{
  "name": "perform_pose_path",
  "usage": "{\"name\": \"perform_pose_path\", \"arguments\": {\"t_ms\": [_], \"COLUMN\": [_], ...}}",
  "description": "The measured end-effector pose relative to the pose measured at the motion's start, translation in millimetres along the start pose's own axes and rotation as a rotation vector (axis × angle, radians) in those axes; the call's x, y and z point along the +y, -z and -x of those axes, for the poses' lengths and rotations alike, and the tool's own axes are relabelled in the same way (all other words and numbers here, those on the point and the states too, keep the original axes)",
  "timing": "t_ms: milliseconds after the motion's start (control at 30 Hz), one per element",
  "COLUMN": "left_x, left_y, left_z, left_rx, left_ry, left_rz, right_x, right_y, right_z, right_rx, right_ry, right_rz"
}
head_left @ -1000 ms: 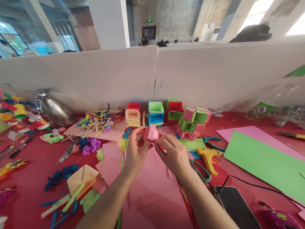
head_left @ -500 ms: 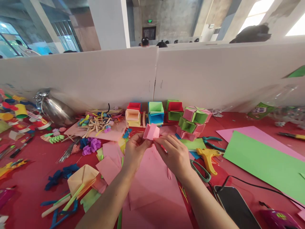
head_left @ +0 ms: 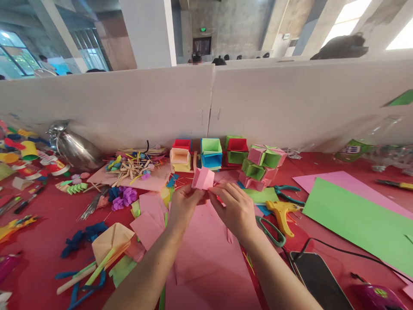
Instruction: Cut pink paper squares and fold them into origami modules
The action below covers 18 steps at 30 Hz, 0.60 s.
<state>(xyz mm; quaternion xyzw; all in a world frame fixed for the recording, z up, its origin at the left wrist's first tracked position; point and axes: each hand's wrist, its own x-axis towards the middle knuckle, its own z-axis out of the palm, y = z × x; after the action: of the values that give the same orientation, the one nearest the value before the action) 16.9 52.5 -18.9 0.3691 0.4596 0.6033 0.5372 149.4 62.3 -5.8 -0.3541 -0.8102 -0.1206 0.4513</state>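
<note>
Grip: L hand + R hand pinching pink folded-paper box, frame ctr; steel jug mid-left, contents hidden.

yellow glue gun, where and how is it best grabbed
Grip the yellow glue gun by its handle, coming from the near side, probably with the right hand: it lies on its side, handle pointing back toward the person. A green loop handle sits just left of it, so keeping to the right looks safer.
</note>
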Motion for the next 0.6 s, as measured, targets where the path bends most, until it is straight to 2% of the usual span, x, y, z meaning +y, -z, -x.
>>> {"name": "perform_pose_path", "arguments": {"t_ms": [133, 267, 367, 467, 533, 600], "left_x": [-2.7, 2.5, 9.7, 12.4, 11.6, 10.7], "left_y": [0.7, 3.4, 7.0, 10.2, 11.6, 12.5], "left_z": [-1.6, -2.4, -1.5, 0.2, 1.5, 2.8], "left_rx": [-0.052, -0.051, -0.191, -0.372, -0.406, -0.392], "left_ry": [-0.031, -0.021, 0.067, 0.122, 0.111, 0.075], "left_rz": [-0.007, -0.018, -0.092, -0.203, -0.244, -0.271], "right_x": [1.2, 3.7, 7.2, 10.9, 13.1, 15.0], "right_y": [-1.3, 7.9, 21.5, 30.8, 31.7, 29.7], "right_z": [0.8, -2.8, -7.1, -9.5, -9.6, -9.2], "right_rx": [-0.016, -0.058, -0.028, -0.142, -0.229, -0.262], "right_ry": [-0.015, -0.06, -0.159, -0.197, -0.228, -0.298], "right_rz": [-0.01, -0.194, -0.309, -0.368, -0.407, -0.451]}}
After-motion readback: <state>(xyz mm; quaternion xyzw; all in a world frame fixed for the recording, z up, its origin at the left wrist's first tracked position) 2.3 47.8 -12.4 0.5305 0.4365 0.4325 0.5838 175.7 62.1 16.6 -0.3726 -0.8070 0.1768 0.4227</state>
